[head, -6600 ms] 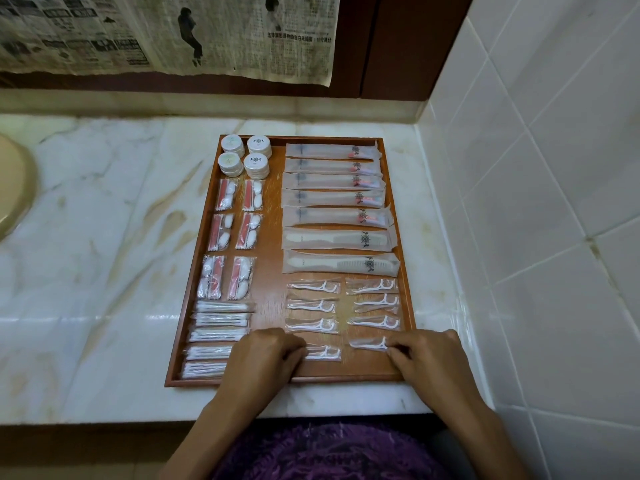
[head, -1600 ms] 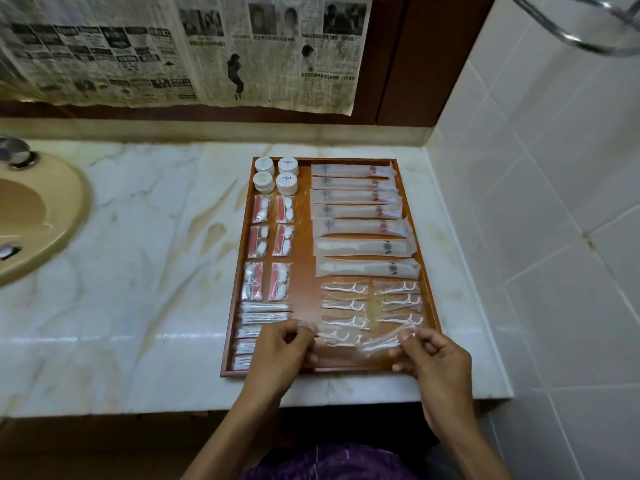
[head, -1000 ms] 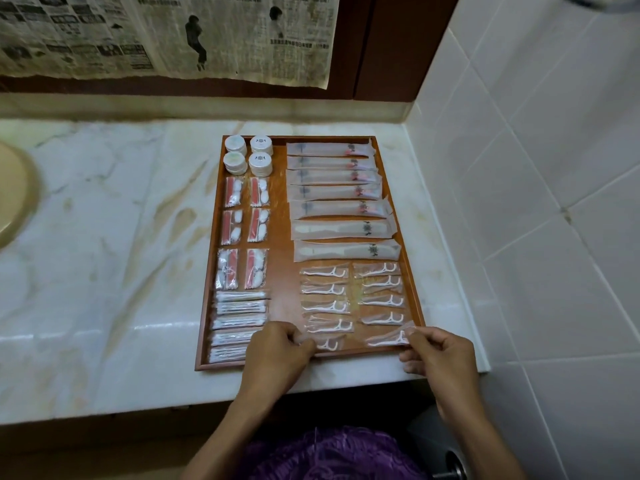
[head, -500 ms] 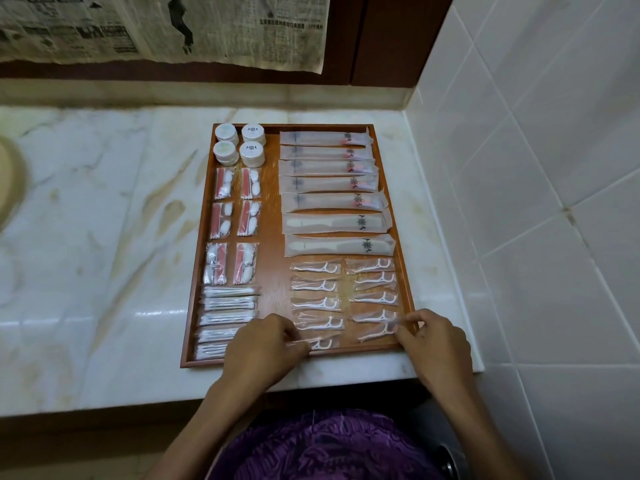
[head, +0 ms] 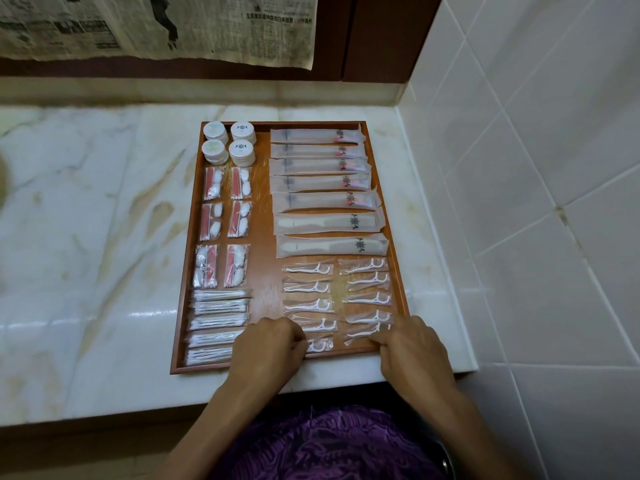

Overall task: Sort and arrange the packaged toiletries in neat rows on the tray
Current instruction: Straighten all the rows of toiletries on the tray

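Note:
A wooden tray lies on the marble counter, filled with rows of packaged toiletries. Round white tubs sit at its far left, long sachets and two wrapped combs at the far right. Red-and-white packets and cotton swab packs run down the left side. Floss pick packets form two columns at the near right. My left hand pinches the nearest left-column floss packet. My right hand pinches the end of the nearest right-column floss packet, which lies slightly tilted.
A white tiled wall stands close along the tray's right side. The marble counter stretches out to the left. Newspaper hangs on the dark panel behind. The counter's front edge runs just under my wrists.
The right floss packet, lifted about 1.6 s ago, has come down onto the tray under my right hand. My left hand stays at the left packet. The view has shifted.

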Tool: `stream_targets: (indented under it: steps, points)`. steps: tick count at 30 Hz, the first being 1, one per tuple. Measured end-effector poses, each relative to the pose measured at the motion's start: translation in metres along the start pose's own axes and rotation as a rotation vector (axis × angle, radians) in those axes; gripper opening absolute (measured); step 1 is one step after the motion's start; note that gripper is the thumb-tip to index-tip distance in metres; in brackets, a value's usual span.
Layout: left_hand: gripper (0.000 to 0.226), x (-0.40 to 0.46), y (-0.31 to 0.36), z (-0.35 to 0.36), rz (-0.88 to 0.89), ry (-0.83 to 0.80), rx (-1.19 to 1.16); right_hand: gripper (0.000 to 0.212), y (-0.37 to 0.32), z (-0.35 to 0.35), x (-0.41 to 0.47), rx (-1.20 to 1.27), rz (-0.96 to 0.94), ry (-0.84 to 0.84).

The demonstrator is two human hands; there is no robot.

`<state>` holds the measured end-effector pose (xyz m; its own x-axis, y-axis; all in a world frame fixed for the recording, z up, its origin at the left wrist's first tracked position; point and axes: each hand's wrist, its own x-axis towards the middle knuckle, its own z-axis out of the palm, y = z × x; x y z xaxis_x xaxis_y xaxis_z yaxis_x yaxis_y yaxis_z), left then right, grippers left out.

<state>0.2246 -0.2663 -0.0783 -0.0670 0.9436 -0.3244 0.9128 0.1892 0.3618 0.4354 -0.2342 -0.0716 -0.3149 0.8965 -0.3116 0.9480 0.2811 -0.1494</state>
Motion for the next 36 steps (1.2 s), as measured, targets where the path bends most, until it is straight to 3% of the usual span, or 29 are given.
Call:
stream_targets:
  steps: [3, 8, 21, 36]
  points:
    - [0.018, 0.003, -0.001, 0.000, 0.010, 0.001, -0.012, 0.024, 0.003, 0.006, -0.001, -0.044, 0.011, 0.036]
    - [0.017, 0.006, 0.000, -0.002, 0.052, -0.004, -0.010, 0.026, 0.002, 0.006, 0.002, 0.036, -0.035, 0.109]
    - [0.016, 0.011, 0.000, -0.003, 0.091, -0.056, -0.010, 0.037, 0.005, 0.003, 0.004, 0.013, -0.065, -0.040]
    - [0.020, 0.015, 0.001, -0.004, 0.135, -0.055, -0.030, 0.034, 0.006, 0.003, 0.002, 0.076, -0.046, 0.020]
